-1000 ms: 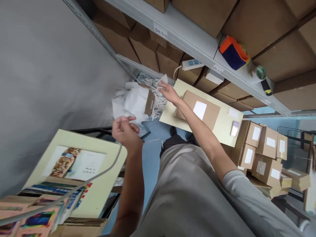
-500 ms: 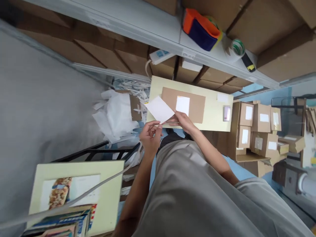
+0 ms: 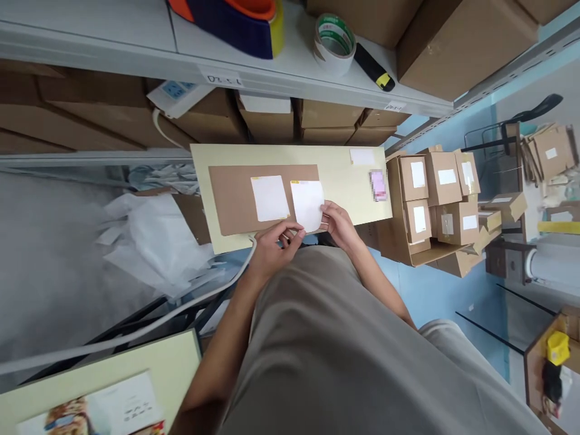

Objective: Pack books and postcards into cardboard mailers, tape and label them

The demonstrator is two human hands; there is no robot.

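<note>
Rectangular white paper label (image 3: 307, 202) now lining up with flat brown cardboard packet (image 3: 231, 202)

Compared with half a second ago, we are finding the label turned: it was lying cornerwise near the packet's left end, and is now standing nearly straight over the right end, beside a second white rectangular label (image 3: 270, 198) on the packet. The left hand (image 3: 276, 246) is pinching the lower edge between thumb and fingers; the right hand (image 3: 338, 222) is gripping the right edge. The packet is resting on a pale yellow rectangular tabletop (image 3: 348, 208).

At the right, an open brown cardboard carton (image 3: 394, 232) is holding small brown cardboard boxes (image 3: 413, 187) bearing white labels.

We are not managing to tell whether the label is touching the packet. Some right-hand fingertips are hiding behind it. An orange, blue and yellow object (image 3: 240, 30) is being cut off at the top; a pink item (image 3: 377, 185) is appearing pixelated.
</note>
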